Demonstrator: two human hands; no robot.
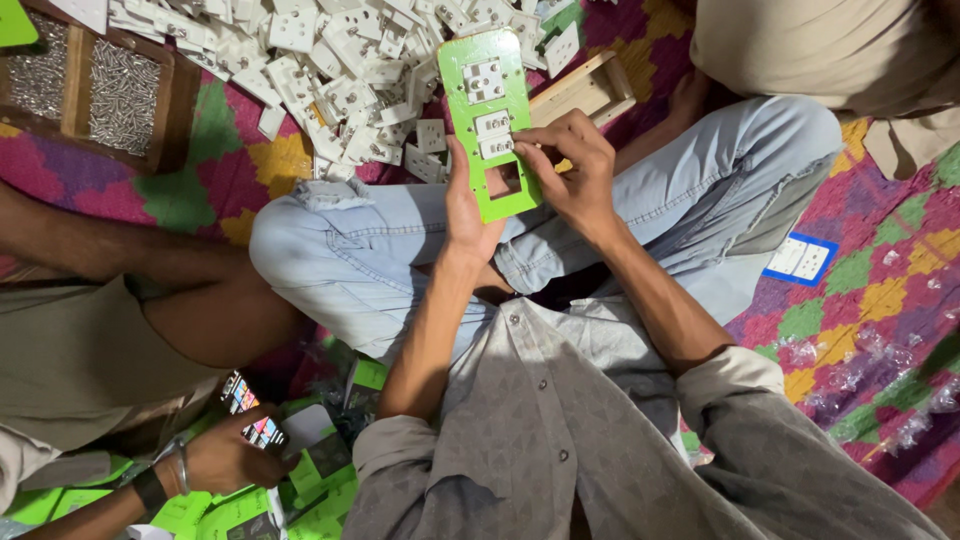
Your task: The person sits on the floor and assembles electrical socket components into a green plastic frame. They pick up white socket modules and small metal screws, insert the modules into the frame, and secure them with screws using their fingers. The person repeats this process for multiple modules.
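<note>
A green plastic switch plate with rectangular cut-outs is held upright over my lap. My left hand grips its lower left edge from behind. My right hand pinches at the plate's middle, its fingers on a small white switch module seated in a cut-out. Two more white modules sit in the openings above it. The lowest opening is bare.
A heap of white switch modules lies on the patterned mat ahead. A wooden tray of metal screws sits at top left. Another person's hand holds a phone at lower left among green plates. A blue-edged plate lies right.
</note>
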